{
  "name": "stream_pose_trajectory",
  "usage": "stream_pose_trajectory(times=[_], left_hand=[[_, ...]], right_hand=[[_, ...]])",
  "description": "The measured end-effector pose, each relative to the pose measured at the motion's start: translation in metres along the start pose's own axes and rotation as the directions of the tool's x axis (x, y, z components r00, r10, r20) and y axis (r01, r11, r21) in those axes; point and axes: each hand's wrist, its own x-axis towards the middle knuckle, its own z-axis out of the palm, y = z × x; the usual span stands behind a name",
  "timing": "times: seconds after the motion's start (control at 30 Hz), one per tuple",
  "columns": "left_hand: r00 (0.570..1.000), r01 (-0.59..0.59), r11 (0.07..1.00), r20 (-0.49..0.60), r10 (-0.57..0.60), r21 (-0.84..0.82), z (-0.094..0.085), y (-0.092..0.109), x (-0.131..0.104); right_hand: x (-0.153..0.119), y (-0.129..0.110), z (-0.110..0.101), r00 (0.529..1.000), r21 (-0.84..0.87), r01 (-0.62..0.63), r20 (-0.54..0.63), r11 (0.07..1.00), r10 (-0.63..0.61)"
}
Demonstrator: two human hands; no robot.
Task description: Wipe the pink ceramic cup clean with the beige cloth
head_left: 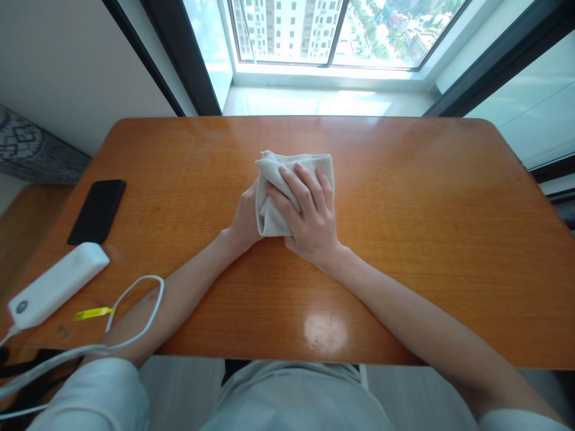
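Observation:
A folded light grey cloth (274, 209) is held above or on the middle of the wooden table (426, 239). My right hand (312, 221) lies over the front of the cloth, its fingers spread across it and pressed against it. On the cloth's left side is my left hand (247, 215); its fingers are hidden behind the cloth, so their grip does not show.
At the table's left lie a black phone (97, 211) and a white power strip (58, 286). A white cable (157, 305) with a yellow tag (93, 313) loops over my left forearm. Beyond the far edge is a window (332, 36).

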Motion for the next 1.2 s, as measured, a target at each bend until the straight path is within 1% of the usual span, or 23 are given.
stream_pose_trajectory(times=[0.1,0.17,0.27,0.37,0.43,0.53,0.67,0.77,0.83,0.93,1.03,1.13,1.2], left_hand=[[1.0,0.02,0.997,-0.008,-0.02,-0.071,0.001,0.001,0.0],[0.999,0.031,0.997,-0.022,-0.033,-0.072,-0.001,0.006,0.001],[0.998,0.036,0.999,-0.052,-0.036,-0.006,-0.004,0.013,0.001],[0.999,0.003,0.996,-0.055,0.002,0.092,-0.006,0.015,0.002],[0.998,-0.024,0.992,-0.059,0.032,0.128,-0.006,0.014,0.004],[0.996,-0.038,0.994,-0.081,0.046,0.104,-0.006,0.013,0.006],[0.995,-0.005,0.995,-0.094,0.015,0.098,-0.007,0.013,0.007],[0.994,0.006,0.992,-0.109,0.008,0.129,-0.008,0.015,0.007],[0.994,0.004,0.99,-0.112,0.012,0.138,-0.008,0.015,0.007],[0.994,-0.015,0.989,-0.106,0.031,0.147,-0.01,0.017,0.007],[0.993,-0.017,0.99,-0.112,0.033,0.139,-0.01,0.017,0.006],[0.992,-0.024,0.99,-0.117,0.04,0.137,-0.009,0.015,0.004],[0.993,-0.016,0.992,-0.111,0.03,0.126,-0.008,0.011,0.003]], right_hand=[[-0.001,-0.004,-0.001,1.0,-0.008,0.005,0.027,1.0,-0.005],[-0.001,-0.002,-0.002,0.999,0.016,-0.008,0.032,1.0,0.007],[-0.001,0.002,-0.003,0.998,0.085,-0.058,-0.011,0.995,0.059],[0.0,0.007,-0.005,0.986,0.17,-0.153,-0.037,0.974,0.161],[0.002,0.012,-0.005,0.973,0.226,-0.215,-0.031,0.95,0.228],[0.002,0.024,-0.002,0.963,0.327,-0.253,-0.007,0.911,0.27],[-0.001,0.042,0.01,0.938,0.477,-0.318,0.031,0.82,0.345],[-0.004,0.05,0.02,0.909,0.534,-0.381,0.067,0.754,0.412],[-0.006,0.051,0.023,0.899,0.529,-0.402,0.074,0.747,0.431],[-0.006,0.046,0.019,0.916,0.475,-0.367,0.038,0.8,0.399],[-0.005,0.033,0.009,0.945,0.36,-0.307,0.006,0.881,0.326],[-0.003,0.02,0.001,0.971,0.211,-0.238,0.017,0.948,0.24],[-0.002,0.012,-0.002,0.984,0.14,-0.175,0.035,0.974,0.172]])
